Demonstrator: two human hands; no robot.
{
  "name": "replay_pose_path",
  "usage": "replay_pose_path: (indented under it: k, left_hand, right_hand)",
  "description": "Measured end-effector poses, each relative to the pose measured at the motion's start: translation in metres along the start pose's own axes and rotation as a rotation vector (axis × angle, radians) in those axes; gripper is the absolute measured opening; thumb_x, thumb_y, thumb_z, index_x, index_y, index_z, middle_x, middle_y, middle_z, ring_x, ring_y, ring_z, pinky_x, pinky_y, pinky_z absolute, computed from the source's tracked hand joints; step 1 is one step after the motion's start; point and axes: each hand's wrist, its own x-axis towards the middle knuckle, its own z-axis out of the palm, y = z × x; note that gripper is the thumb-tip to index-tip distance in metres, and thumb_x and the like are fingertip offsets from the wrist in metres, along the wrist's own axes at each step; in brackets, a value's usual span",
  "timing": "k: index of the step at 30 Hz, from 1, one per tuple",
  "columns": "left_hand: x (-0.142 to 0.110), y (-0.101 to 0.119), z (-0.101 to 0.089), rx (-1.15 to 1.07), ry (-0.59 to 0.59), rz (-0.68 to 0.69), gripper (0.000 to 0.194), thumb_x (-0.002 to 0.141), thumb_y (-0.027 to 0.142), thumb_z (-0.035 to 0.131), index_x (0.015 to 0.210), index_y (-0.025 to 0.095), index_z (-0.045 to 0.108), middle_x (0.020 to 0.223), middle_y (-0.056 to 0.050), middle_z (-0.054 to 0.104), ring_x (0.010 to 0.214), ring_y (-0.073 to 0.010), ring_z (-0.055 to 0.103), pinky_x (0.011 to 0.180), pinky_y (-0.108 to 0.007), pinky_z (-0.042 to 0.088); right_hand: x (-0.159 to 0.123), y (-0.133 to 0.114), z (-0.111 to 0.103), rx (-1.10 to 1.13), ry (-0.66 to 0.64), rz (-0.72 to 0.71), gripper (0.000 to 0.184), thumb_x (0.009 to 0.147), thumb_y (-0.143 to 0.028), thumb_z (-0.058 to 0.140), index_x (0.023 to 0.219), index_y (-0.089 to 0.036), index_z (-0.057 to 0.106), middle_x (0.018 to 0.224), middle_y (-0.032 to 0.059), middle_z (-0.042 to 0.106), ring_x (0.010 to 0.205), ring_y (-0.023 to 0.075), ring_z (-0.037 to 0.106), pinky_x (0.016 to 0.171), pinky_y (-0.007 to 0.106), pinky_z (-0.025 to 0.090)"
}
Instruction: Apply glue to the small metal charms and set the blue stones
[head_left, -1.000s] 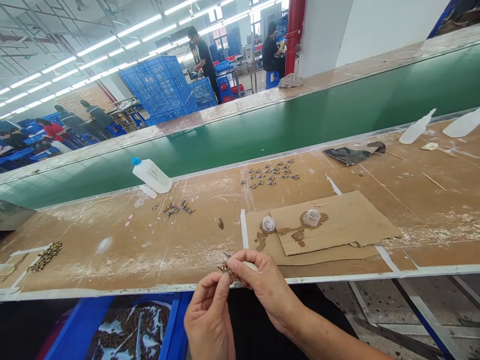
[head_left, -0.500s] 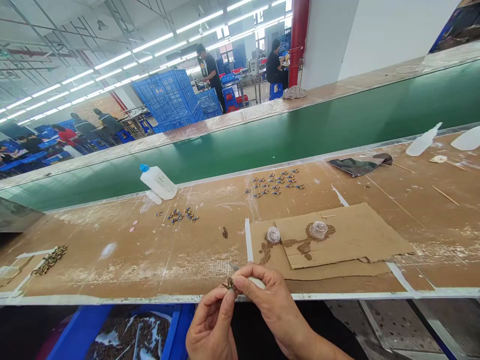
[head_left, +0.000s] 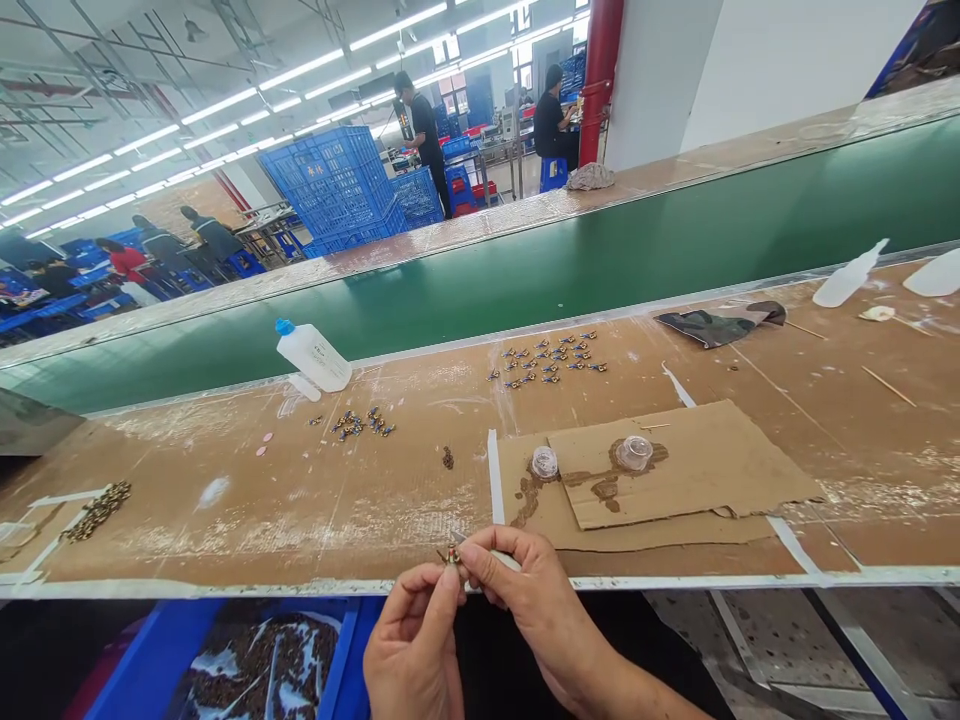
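Note:
My left hand [head_left: 416,650] pinches a small brown metal piece [head_left: 451,553] between thumb and forefinger at the near edge of the cardboard-covered bench [head_left: 300,500]. My right hand [head_left: 525,600] is closed round a thin white stick [head_left: 487,552] whose tip touches that piece. Two small clear pots [head_left: 544,461] [head_left: 634,451] stand on a stained cardboard sheet [head_left: 690,465] just beyond my hands. Groups of small blue-and-gold pieces [head_left: 551,358] [head_left: 360,424] lie farther out on the bench.
A white squeeze bottle [head_left: 311,354] with a blue cap lies by the green conveyor belt [head_left: 600,260]. A blue bin [head_left: 255,660] of brown pieces sits under the bench at left. A brown pile [head_left: 96,508] lies far left. Other people work far behind.
My hands have stayed together at the bench edge with the piece and the stick; only the camera view has shifted slightly.

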Motion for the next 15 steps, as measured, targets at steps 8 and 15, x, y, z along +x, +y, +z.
replay_pose_path:
  k: [8,15]
  left_hand:
    - [0.006,0.002,-0.004,-0.067,-0.066,-0.147,0.029,0.044,0.025,0.09,0.063,0.015,0.071,0.061,-0.003,0.07,0.059,-0.0121,0.066,0.071,-0.026,0.058]
    - [0.021,0.003,-0.011,0.035,-0.039,-0.168,0.041,0.036,0.028,0.092,0.07,0.018,0.072,0.063,-0.002,0.072,0.062,-0.0164,0.069,0.071,-0.029,0.059]
  right_hand:
    - [0.002,0.004,-0.003,-0.053,0.046,-0.028,0.049,0.077,-0.061,0.058,0.082,-0.013,0.064,0.067,0.0003,0.052,0.059,0.0064,0.04,0.059,0.019,0.035]
    - [-0.015,0.004,-0.003,-0.218,0.186,-0.345,0.031,0.088,-0.047,0.051,0.09,-0.02,0.067,0.077,0.0013,0.054,0.071,0.0091,0.05,0.068,0.02,0.04]
